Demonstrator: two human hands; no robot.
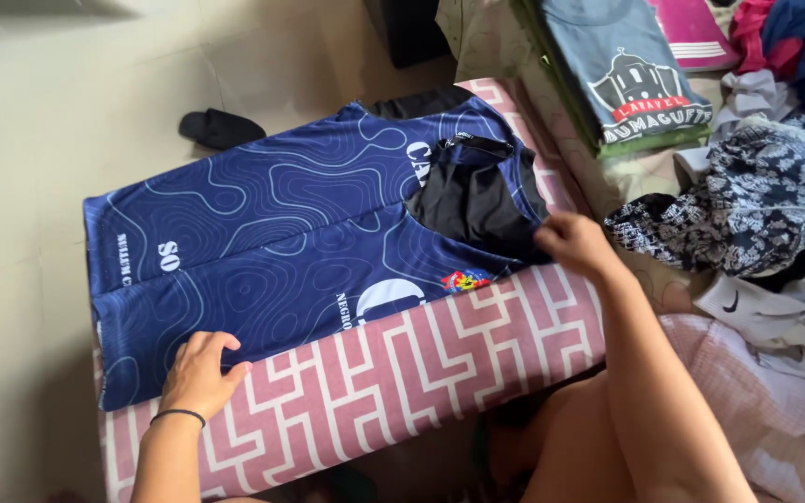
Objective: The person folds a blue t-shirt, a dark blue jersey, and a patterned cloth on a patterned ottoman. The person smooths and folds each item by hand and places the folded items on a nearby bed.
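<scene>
From the head camera, a blue shirt [272,251] with pale wavy lines lies spread flat over a pink patterned cushion [402,373], folded lengthwise so its near edge runs between the two hands. The left hand [199,373] rests at the bottom hem, fingers curled over the edge and gripping the cloth; just past that grip, the hem drops over the cushion's end. The right hand [578,244] pinches the shirt by its black collar [477,191], closed on the fabric there. Beyond that grip sit a folded grey shirt [626,74] and a heap of dark printed cloth [747,196].

The shirt looks thin, light, limp and rather slick, likely to slide and sag unless held at both ends, along hem and collar.

The right fingertips are tucked under the fabric, and the sleeves are folded out of sight. A dark item [221,128] on the floor is hard to identify.
</scene>
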